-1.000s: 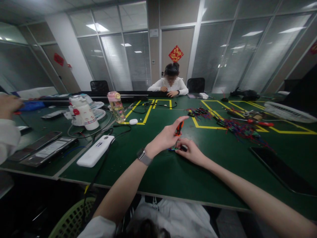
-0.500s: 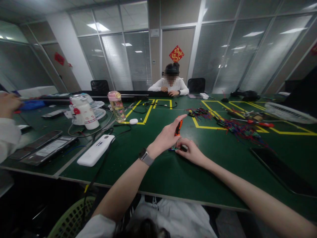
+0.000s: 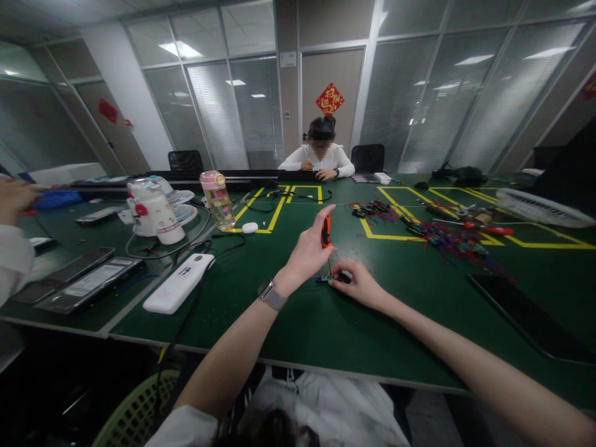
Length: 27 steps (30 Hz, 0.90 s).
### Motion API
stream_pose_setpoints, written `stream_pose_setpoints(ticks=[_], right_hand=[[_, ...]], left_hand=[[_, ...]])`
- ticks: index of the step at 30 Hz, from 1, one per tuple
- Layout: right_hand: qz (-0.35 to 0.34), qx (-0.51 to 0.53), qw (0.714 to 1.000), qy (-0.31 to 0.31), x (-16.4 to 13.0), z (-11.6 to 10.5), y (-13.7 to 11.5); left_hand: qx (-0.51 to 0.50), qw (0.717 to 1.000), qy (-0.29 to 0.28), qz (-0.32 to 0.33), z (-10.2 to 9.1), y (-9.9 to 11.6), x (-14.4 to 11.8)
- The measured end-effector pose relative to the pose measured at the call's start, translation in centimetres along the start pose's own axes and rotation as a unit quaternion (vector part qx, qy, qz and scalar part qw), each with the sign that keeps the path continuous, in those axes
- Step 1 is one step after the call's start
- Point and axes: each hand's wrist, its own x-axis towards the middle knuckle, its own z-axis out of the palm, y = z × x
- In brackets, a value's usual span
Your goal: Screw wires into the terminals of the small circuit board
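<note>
My left hand is closed round the orange and black handle of a screwdriver, held upright. Its thin shaft points down at a small green circuit board with wires, lying on the table. Whether the tip touches the board I cannot make out. Fingers of my right hand pinch the right end of the board, beside a small black part. The fingertips partly cover that end of it.
A heap of wired boards and a red-handled screwdriver lie to the right, beyond a dark flat panel. Leftward are a white power bank, a pink-lidded bottle and a co-worker's arm. Another person sits opposite.
My left hand and the screwdriver have shifted slightly left, and the handle stands a little more upright, with more shaft showing. The right hand still pinches the board.
</note>
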Motion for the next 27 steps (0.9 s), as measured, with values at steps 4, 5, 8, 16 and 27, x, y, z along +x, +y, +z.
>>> stream_pose_setpoints(ticks=[4,5,8,16,27], right_hand=[[0.018,-0.002,1.0,-0.012,0.1,-0.2,-0.1],[0.024,-0.007,1.0,-0.016,0.1,-0.3,-0.1],[0.03,-0.024,0.999,-0.025,0.1,-0.4,-0.2],[0.009,-0.02,0.999,-0.044,0.1,-0.8,-0.2],[0.006,-0.045,0.997,-0.056,0.5,-1.2,-0.3]], left_hand=[[0.001,1.0,0.003,-0.002,-0.2,-0.7,0.2],[0.007,1.0,0.001,-0.003,-0.2,-0.9,0.2],[0.044,0.999,0.002,-0.013,-0.2,-1.3,0.3],[0.148,0.971,-0.175,-0.067,-0.4,-0.6,0.0],[0.207,0.932,-0.289,-0.072,-0.5,-1.5,-0.3]])
